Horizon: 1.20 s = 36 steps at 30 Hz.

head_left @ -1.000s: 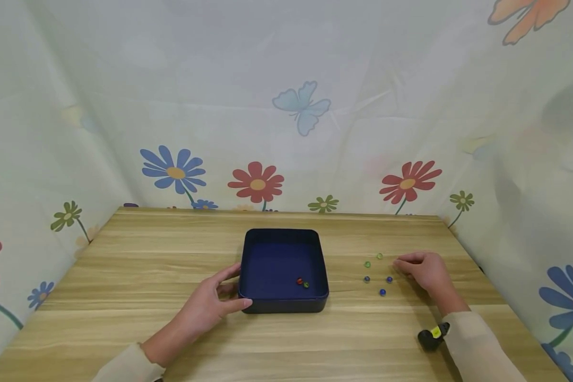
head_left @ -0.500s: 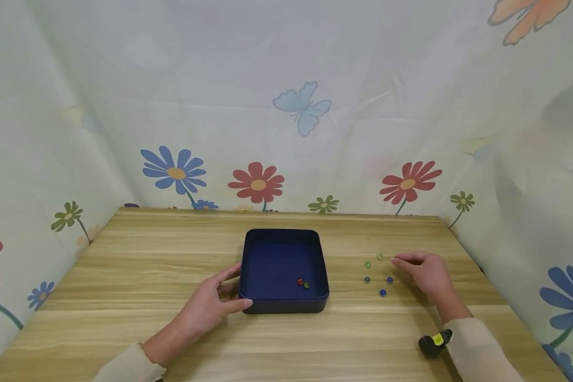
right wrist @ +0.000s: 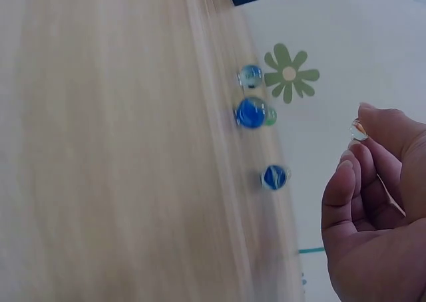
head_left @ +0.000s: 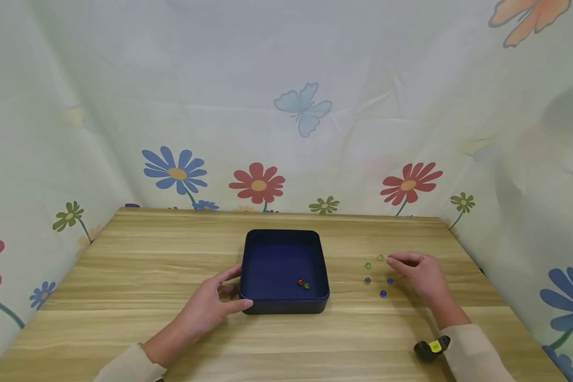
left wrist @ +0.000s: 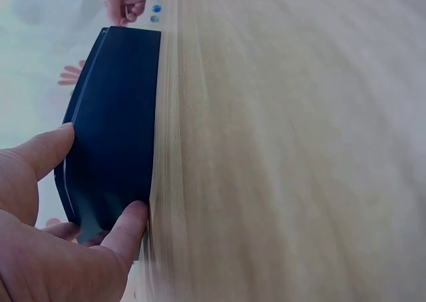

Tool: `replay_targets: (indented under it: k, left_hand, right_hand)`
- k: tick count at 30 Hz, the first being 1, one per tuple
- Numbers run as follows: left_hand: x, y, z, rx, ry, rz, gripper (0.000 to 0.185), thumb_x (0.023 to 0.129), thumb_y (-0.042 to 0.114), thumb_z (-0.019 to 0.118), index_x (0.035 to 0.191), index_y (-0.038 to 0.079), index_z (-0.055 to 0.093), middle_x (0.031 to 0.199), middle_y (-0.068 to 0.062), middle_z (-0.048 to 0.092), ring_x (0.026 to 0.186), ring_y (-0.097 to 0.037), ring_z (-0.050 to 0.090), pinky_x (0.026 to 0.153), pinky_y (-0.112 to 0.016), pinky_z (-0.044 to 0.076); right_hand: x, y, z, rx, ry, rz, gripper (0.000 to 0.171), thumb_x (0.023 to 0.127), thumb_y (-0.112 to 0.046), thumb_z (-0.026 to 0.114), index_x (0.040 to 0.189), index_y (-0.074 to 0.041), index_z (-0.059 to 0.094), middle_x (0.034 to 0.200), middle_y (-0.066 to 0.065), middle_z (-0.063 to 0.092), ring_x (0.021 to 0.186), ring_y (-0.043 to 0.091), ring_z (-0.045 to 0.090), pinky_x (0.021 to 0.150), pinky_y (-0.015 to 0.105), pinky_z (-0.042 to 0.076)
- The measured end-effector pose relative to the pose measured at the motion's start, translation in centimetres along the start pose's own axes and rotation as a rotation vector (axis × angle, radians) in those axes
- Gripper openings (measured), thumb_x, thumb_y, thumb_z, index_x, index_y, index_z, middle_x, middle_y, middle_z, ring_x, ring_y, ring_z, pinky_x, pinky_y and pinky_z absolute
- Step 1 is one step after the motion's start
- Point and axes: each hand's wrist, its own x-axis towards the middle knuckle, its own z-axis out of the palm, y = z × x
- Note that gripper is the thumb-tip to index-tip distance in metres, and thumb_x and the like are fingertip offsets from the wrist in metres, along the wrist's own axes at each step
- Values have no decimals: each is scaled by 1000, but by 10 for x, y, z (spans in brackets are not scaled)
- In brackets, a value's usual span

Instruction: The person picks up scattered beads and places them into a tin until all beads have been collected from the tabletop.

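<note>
My left hand (head_left: pixel 207 307) grips the left near corner of a square dark blue box (head_left: pixel 272 262), thumb on the near side and fingers round the left wall. Inside the box lie a red marble (head_left: pixel 300 282) and a green marble (head_left: pixel 307 286). Between thumb and fingertips my right hand (head_left: pixel 422 275) pinches a clear marble (right wrist: pixel 358 130) with an orange swirl, seen raised off the table in the right wrist view. Just left of that hand are two green marbles (head_left: pixel 368 265) and several blue ones, among them a solid-looking blue marble (head_left: pixel 384 293).
The box stands mid-table on a wood-grain tabletop (head_left: pixel 172 249). A flowered cloth (head_left: pixel 210 106) hangs behind the far edge and along both sides. A black wrist device (head_left: pixel 428 350) juts from the right sleeve close over the table.
My right hand has shifted slightly left, its fingertips now nearer the green marbles. The left hand and the box have stayed where they were.
</note>
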Motion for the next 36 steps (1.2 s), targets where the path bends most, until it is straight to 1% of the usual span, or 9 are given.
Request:
replay_targets:
  k: [7, 9, 12, 14, 17, 20, 22, 28, 36]
  left_hand:
    - [-1, 0, 0, -3, 1, 5, 88, 84, 19, 87, 158, 15, 40, 160, -15, 45, 136, -36, 56, 96, -38, 59]
    - [-1, 0, 0, -5, 0, 6, 88, 84, 18, 86, 158, 15, 40, 160, -15, 44, 135, -36, 56, 95, -38, 59]
    - [-1, 0, 1, -1, 1, 10, 88, 84, 19, 87, 158, 15, 40, 159, -15, 45, 136, -36, 56, 96, -38, 59]
    - [-1, 0, 1, 0, 1, 13, 88, 84, 19, 87, 158, 15, 40, 160, -14, 45, 136, -36, 56, 97, -38, 58]
    - [-1, 1, 1, 2, 2, 16, 88, 84, 19, 87, 158, 14, 40, 159, -14, 45, 136, -36, 56, 97, -38, 58]
    - [-1, 2, 1, -1, 5, 15, 88, 84, 18, 87, 158, 14, 40, 159, -15, 45, 136, -36, 56, 96, -38, 58]
    - [-2, 3, 1, -1, 7, 14, 88, 84, 18, 87, 158, 14, 40, 159, -15, 45, 135, -36, 56, 95, -37, 59]
    - [-2, 4, 1, 2, 8, 14, 88, 84, 18, 87, 158, 14, 40, 159, -15, 45, 136, -36, 56, 96, -37, 58]
    - [-2, 3, 1, 3, 7, 14, 88, 84, 18, 87, 158, 14, 40, 159, -15, 45, 136, -37, 56, 96, -38, 58]
  right_hand:
    - [-5, -8, 5, -1, -3, -54, 47, 90, -47, 77, 120, -11, 77, 117, 8, 76, 96, 23, 70, 77, 27, 59]
    - [-7, -11, 7, -3, 3, -68, 48, 90, -48, 76, 120, -11, 77, 119, 9, 76, 96, 20, 70, 78, 24, 58]
    - [-8, -12, 9, 15, 21, -87, 49, 90, -49, 76, 120, -11, 77, 119, 8, 76, 95, 11, 68, 78, 20, 57]
    - [-9, -12, 11, 43, 36, -100, 48, 90, -48, 76, 119, -10, 77, 116, 4, 76, 92, 4, 66, 77, 19, 57]
    - [-9, -12, 14, 94, 54, -128, 45, 90, -45, 77, 117, -8, 78, 109, -4, 76, 89, 0, 66, 76, 18, 58]
    - [-10, -14, 17, 131, 62, -163, 43, 90, -42, 79, 114, -7, 78, 103, -12, 75, 88, -1, 67, 75, 17, 58]
    - [-10, -16, 19, 146, 60, -182, 41, 90, -40, 79, 114, -6, 78, 102, -14, 74, 88, 0, 67, 75, 17, 58]
    - [-11, -19, 25, 185, 33, -200, 40, 90, -38, 80, 113, -7, 78, 102, -13, 74, 89, 3, 68, 75, 18, 59]
    - [-13, -27, 35, 248, 2, -209, 38, 89, -36, 81, 112, -6, 78, 100, -14, 75, 88, 3, 70, 75, 21, 60]
